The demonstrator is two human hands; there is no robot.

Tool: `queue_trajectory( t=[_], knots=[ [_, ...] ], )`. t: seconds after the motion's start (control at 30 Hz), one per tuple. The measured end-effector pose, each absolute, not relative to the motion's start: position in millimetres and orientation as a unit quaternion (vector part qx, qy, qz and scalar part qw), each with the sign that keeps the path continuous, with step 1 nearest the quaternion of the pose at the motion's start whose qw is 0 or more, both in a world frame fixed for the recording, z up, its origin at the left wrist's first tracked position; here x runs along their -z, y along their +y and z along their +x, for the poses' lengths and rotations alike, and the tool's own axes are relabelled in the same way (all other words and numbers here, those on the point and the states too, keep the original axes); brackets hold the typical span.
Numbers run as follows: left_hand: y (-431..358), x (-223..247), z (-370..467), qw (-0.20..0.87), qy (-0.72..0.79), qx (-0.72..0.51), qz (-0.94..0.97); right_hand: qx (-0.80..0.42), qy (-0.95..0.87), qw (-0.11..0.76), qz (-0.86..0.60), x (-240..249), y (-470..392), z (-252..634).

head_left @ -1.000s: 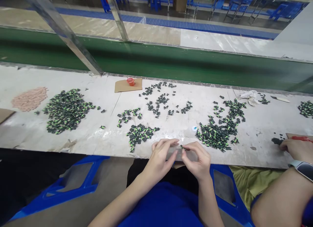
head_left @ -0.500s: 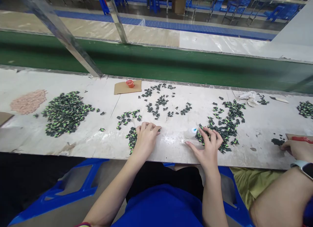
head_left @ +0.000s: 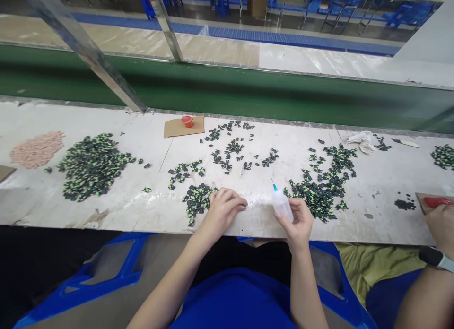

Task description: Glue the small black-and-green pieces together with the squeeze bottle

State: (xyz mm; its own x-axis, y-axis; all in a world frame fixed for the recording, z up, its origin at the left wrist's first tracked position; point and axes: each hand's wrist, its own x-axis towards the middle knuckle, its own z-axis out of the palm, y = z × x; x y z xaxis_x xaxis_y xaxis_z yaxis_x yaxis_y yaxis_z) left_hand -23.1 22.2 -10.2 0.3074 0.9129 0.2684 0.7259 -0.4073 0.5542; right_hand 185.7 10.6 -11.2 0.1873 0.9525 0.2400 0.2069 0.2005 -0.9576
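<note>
My right hand [head_left: 298, 222] is wrapped round a white squeeze bottle [head_left: 283, 204], held tilted. Its blue tip [head_left: 275, 187] carries a thin needle pointing up and away from me. Closed in a pinch, my left hand [head_left: 226, 206] has a small dark piece [head_left: 244, 206] at its fingertips, mostly hidden. Just left of that hand lies a small pile of black-and-green pieces [head_left: 195, 199]. A larger spread of the same pieces [head_left: 319, 196] lies beyond and right of my right hand.
Loose dark pieces [head_left: 234, 145] are scattered on the white table [head_left: 149, 208]. A red cup [head_left: 187, 121] stands on cardboard [head_left: 172, 129]. Left are a big black-and-green heap [head_left: 92, 168] and pink pieces [head_left: 37, 149]. At right, a co-worker's hand [head_left: 443, 222] is over a red thing.
My right hand has taken hold of the squeeze bottle, which was lying down, and raised its tip. My left hand has moved right and slightly nearer. The co-worker's hand has moved right.
</note>
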Motion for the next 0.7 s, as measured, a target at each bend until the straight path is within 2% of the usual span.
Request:
queue_trajectory(
  t=[0.2,0.43,0.7],
  knots=[
    [-2.3,12.6,-30.3,0.142,0.525,-0.269,0.795,-0.395,-0.453,0.605,-0.522,22.3,13.9,189.4],
    [-11.3,7.8,-26.6,0.086,0.605,-0.337,0.717,-0.378,-0.401,0.586,-0.594,5.2,14.0,159.0],
    [-10.0,17.6,-20.5,0.154,0.598,-0.361,0.699,-0.388,-0.419,0.546,-0.613,-0.2,16.3,143.8]
  ],
)
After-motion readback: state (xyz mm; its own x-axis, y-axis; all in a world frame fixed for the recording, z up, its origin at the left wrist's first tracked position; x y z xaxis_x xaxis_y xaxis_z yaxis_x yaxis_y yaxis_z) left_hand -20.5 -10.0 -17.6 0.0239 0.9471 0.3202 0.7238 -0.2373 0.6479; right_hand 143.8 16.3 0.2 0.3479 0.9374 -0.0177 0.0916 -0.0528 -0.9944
